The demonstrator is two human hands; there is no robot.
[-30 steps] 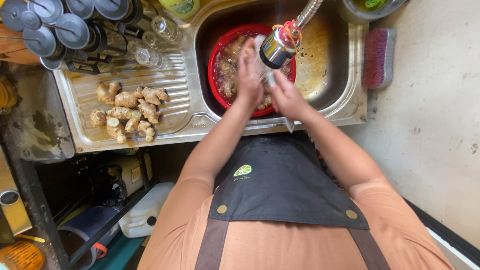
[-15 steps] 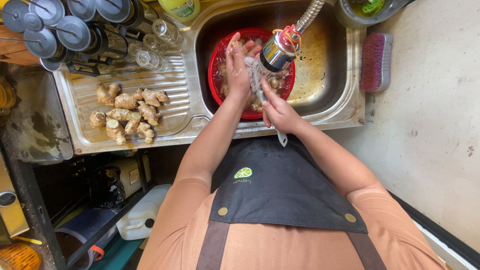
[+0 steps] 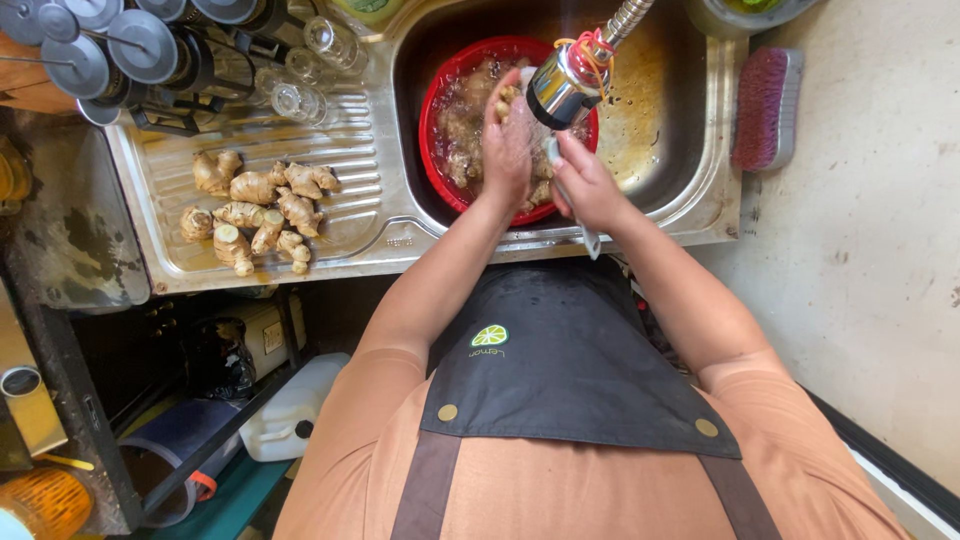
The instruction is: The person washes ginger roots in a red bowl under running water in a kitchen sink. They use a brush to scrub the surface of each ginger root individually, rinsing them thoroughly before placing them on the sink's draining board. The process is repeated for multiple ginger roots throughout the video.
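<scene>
A stainless steel sink [image 3: 690, 190] sits in a pale concrete counter, its ribbed drainboard holding washed ginger roots [image 3: 255, 205]. Over the round red plastic basin [image 3: 435, 110], the left hand [image 3: 508, 140] clasps a ginger piece [image 3: 507, 97]. The right hand [image 3: 590, 185] grips a slim utensil [image 3: 588, 238] pointing toward the person.

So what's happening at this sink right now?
A person in a dark apron is rinsing ginger under the tap. The left hand holds a ginger piece up by the spout, over a red basin of ginger roots in the sink. The right hand grips a slim tool, possibly a knife or peeler. A pile of ginger lies on the draining board, and a scrub brush rests to the right.
</scene>
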